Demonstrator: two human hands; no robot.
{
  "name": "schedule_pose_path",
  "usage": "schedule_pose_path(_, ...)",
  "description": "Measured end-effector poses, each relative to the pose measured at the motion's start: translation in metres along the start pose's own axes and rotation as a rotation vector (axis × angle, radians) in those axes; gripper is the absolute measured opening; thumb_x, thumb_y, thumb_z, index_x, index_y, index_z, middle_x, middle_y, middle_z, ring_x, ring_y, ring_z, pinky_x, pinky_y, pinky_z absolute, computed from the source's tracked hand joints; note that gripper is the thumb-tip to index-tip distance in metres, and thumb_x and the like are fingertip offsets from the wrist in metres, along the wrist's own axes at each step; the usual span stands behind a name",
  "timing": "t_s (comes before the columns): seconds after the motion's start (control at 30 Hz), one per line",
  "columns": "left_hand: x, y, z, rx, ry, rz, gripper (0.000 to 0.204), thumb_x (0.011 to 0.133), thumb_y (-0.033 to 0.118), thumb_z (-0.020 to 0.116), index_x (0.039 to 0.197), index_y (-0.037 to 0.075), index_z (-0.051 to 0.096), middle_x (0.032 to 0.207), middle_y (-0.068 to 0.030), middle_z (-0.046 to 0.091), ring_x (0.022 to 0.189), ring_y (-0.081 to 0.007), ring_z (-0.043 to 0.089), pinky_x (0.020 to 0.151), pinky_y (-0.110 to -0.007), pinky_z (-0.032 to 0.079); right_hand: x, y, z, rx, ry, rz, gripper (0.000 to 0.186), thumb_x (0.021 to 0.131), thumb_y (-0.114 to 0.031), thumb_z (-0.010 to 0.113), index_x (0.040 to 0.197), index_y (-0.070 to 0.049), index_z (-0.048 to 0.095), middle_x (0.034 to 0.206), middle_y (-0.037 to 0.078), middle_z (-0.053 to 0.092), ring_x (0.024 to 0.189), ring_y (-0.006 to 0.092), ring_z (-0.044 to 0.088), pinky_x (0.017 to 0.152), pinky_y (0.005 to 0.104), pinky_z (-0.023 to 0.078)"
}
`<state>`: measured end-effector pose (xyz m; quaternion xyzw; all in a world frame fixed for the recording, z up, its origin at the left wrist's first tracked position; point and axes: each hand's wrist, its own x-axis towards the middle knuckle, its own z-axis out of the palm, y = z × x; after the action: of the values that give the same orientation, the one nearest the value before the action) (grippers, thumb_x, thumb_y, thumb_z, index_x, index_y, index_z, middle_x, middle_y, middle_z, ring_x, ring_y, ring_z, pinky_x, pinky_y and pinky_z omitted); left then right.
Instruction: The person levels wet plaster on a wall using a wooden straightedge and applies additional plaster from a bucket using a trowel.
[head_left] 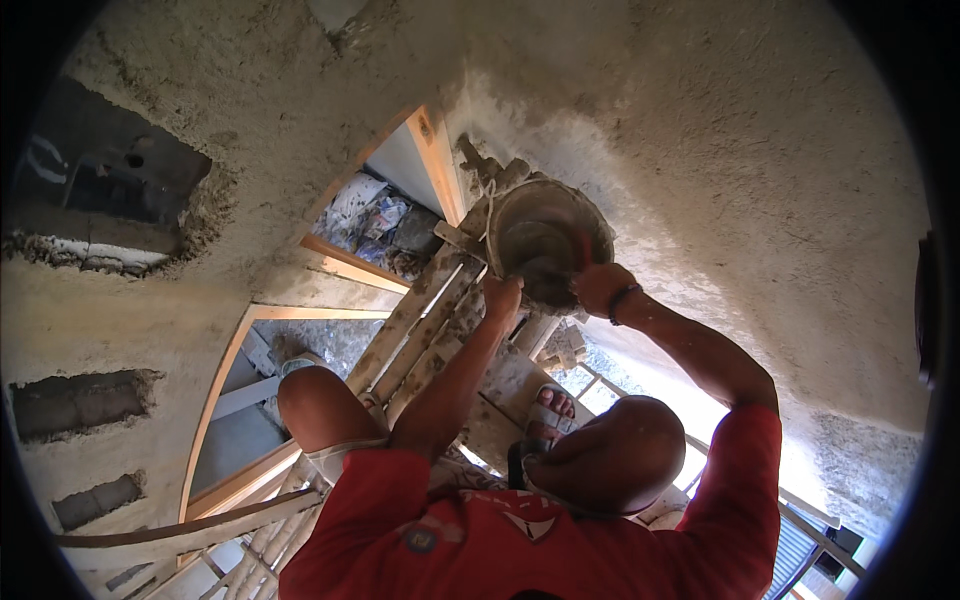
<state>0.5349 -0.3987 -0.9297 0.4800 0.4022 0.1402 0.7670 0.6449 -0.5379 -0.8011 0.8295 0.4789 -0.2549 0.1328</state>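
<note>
The left hand (503, 296) clasps the bucket (522, 222) by its rim, seemingly steadying it; rightward, the right hand (603, 289) grasps a red handle (586, 247) over its mouth.

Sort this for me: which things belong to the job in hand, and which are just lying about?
Part of the job, it seems:
bucket, its rim gripped by the left hand
red thing at the right hand, perhaps a tool handle
dark material in the bucket

Just about the place:
crumpled litter seen through a wooden frame
wooden planks near the bucket
</note>
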Motion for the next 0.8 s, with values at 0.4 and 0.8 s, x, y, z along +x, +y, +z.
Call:
schedule_pose_path(0.4,-0.005,0.003,0.011,0.069,-0.041,0.133,0.039,0.066,-0.001,0.056,0.105,-0.002,0.057,0.093,-0.0054,0.059,0.085,-0.0161,0.055,0.074,-0.031,0.045,0.026,0.038,-0.005,-0.148,0.082,0.1,0.023,0.083,-0.016,0.051,0.087,-0.007,0.072,0.082,0.015,0.069,0.08,0.032,0.069,0.07,0.0424,0.056)
schedule_pose_path(0.8,-0.001,-0.021,0.033,0.126,0.063,0.346,0.04,0.067,-0.004,0.054,0.107,-0.004,0.054,0.078,-0.0046,0.059,0.063,-0.0147,0.052,0.056,-0.031,0.042,0.058,0.049,0.031,-0.304,0.172,0.094,0.023,0.083,-0.018,0.053,0.098,-0.009,0.068,0.095,0.014,0.068,0.09,0.0269,0.067,0.076,0.0416,0.054)
